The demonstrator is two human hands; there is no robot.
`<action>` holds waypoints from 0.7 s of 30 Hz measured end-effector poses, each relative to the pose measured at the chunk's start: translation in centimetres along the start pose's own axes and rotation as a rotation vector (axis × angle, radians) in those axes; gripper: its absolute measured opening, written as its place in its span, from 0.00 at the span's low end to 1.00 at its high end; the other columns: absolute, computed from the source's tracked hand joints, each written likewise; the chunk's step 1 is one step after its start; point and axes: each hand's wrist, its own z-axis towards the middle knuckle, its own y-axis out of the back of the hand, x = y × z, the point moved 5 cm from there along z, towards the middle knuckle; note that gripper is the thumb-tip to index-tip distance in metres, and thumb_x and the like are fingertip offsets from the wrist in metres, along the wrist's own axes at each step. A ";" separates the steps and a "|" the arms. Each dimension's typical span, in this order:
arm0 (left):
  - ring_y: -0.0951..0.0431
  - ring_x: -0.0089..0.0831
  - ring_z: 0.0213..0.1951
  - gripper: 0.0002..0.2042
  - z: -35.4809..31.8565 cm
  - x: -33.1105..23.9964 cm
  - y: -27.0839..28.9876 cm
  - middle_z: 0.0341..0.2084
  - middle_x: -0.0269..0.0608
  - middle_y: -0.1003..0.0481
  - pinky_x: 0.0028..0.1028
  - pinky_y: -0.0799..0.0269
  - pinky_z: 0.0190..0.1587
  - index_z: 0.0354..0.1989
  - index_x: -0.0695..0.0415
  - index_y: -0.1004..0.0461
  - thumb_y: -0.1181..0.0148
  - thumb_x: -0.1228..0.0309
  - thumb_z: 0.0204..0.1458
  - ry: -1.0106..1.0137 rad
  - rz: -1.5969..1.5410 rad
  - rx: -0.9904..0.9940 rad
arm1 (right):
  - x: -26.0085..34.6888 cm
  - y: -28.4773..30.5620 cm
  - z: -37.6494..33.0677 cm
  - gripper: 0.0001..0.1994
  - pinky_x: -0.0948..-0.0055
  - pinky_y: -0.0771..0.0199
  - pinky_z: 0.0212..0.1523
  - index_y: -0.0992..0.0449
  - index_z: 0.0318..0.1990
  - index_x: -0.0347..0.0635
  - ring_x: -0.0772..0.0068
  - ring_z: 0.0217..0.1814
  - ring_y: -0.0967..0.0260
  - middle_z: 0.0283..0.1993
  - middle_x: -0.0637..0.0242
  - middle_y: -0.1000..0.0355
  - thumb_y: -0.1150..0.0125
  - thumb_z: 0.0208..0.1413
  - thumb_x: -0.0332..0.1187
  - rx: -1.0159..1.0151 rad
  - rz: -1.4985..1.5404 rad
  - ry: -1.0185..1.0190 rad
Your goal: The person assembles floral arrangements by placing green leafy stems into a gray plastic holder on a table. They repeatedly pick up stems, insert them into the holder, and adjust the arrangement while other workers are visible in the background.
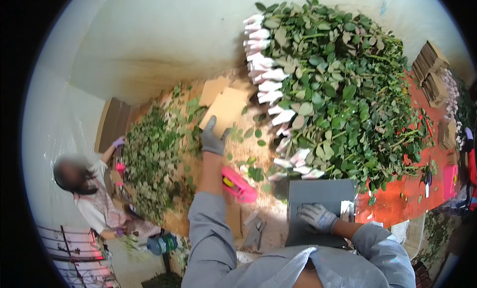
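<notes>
My left hand [214,140], in a grey glove, is closed on the lower end of a flat cardboard piece [224,111] above the table. Another cardboard piece [213,91] lies just behind it. My right hand [318,217], gloved in light grey, rests flat with fingers spread on a dark grey board or stand [323,190] in front of me. Between my hands lies a pink hand tool [239,184] with a yellow part. To the right is a big pile of leafy flower stems [343,99], their ends in white-pink sleeves [271,87] pointing left.
A second heap of leafy stems [154,159] covers the left side, where a co-worker [97,198] stands. Loose leaves [251,134] litter the wooden table [268,201]. A metal tool [254,233] lies near me. Stacked cardboard [430,64] and another pink object [449,179] are far right.
</notes>
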 end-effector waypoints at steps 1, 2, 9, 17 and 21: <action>0.20 0.38 0.51 0.19 -1.6 -1.5 1.2 0.50 0.38 0.21 0.43 0.21 0.51 0.59 0.52 0.27 0.41 0.60 0.61 -0.028 0.055 -0.029 | -0.4 -0.9 0.1 0.27 0.49 0.36 0.64 0.28 0.58 0.45 0.54 0.71 0.38 0.69 0.56 0.36 0.38 0.57 0.50 0.001 0.004 0.008; 0.19 0.38 0.49 0.18 -2.9 -2.2 2.7 0.48 0.38 0.20 0.42 0.21 0.50 0.57 0.53 0.25 0.40 0.60 0.61 -0.032 0.009 0.030 | -0.8 -1.2 0.2 0.27 0.49 0.36 0.64 0.28 0.58 0.46 0.53 0.71 0.39 0.69 0.57 0.36 0.38 0.56 0.51 0.029 -0.011 -0.005; 0.19 0.32 0.45 0.19 -21.4 -14.0 13.0 0.44 0.41 0.21 0.30 0.23 0.48 0.51 0.64 0.25 0.33 0.66 0.55 -0.281 0.449 -0.027 | 0.0 -0.2 0.2 0.30 0.48 0.40 0.66 0.28 0.61 0.45 0.52 0.73 0.41 0.69 0.55 0.36 0.39 0.55 0.51 -0.033 -0.013 -0.062; 0.20 0.45 0.50 0.26 -31.6 -13.4 25.1 0.46 0.53 0.21 0.37 0.25 0.55 0.54 0.63 0.28 0.28 0.63 0.50 -0.297 1.520 -0.036 | 0.5 -0.1 0.4 0.32 0.47 0.43 0.68 0.30 0.63 0.43 0.48 0.73 0.43 0.70 0.51 0.38 0.36 0.53 0.50 -0.024 -0.032 -0.047; 0.26 0.51 0.58 0.32 -29.9 -6.2 25.8 0.56 0.57 0.28 0.42 0.28 0.61 0.61 0.61 0.33 0.27 0.63 0.48 -0.010 1.667 -0.114 | 0.6 -0.3 0.1 0.32 0.47 0.44 0.69 0.30 0.63 0.44 0.47 0.74 0.43 0.70 0.52 0.38 0.36 0.53 0.49 -0.033 -0.040 -0.058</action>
